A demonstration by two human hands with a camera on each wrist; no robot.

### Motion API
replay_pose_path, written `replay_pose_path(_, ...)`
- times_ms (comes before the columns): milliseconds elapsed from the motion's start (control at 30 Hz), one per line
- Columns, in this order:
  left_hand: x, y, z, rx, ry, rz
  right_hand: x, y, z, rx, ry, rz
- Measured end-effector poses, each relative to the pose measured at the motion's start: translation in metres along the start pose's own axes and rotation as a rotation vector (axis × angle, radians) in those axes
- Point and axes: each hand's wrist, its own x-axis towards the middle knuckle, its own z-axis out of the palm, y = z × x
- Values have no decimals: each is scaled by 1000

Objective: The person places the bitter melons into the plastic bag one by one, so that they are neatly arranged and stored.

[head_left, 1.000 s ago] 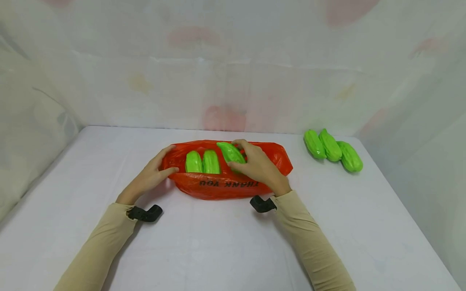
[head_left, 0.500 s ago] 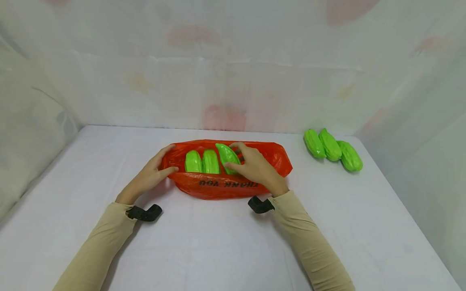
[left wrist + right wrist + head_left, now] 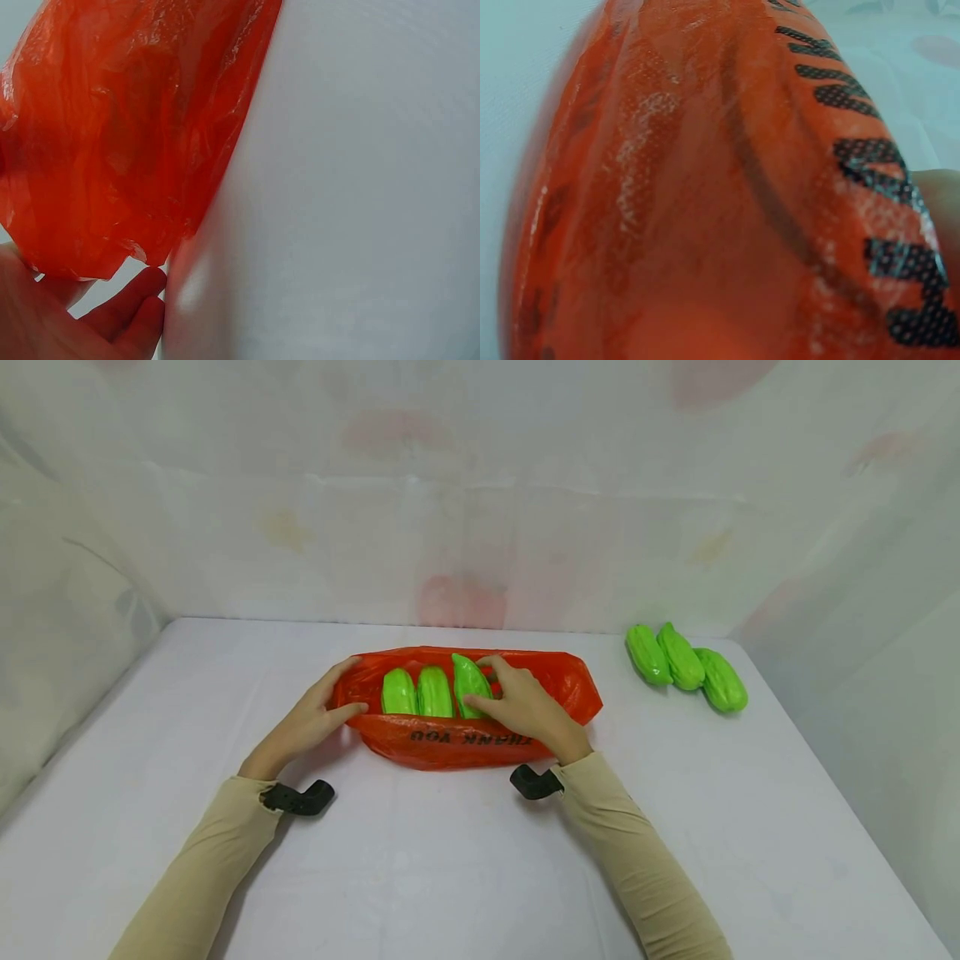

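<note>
A: Head view first. Right hand (image 3: 528, 702)?
B: On a green piece (image 3: 467, 675) — thumb across its near side, fingertips at its far side. Drawn in to about the piece's width.
A: Where's the piece?
B: In the mouth of the red bag (image 3: 465, 750), left of that palm, pointed end away from the person. Two neighbours (image 3: 435, 692) sit upright in the bag, just left of it.
A: Left hand (image 3: 307, 718)?
B: Spread wide — thumb and fingers well apart, touching the bag's left end. No piece between them.
A: Anything outside the bag?
B: Three loose pieces (image 3: 681, 660) on the white table (image 3: 450, 868), beyond the right hand and further right. Black wrist mount (image 3: 536, 782) below each palm.
A: Left wrist view?
B: Bag's crinkled end fills the upper left, just above the left hand. Two fingertips show just under its edge. Green pieces can't be seen from there.
A: Right wrist?
B: Mostly bag wall, black lettering (image 3: 870, 165) along one edge. Sliver of the hand past that edge, blurred. Can't tell its hold from there.
</note>
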Motion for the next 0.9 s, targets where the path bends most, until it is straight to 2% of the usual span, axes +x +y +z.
replay_pose_path(567,0,0,0,-9,3,9,2,4,6,19,39,-16)
replay_pose_path(900,0,0,0,-2,4,2,1,3,6,-16,-12,-19)
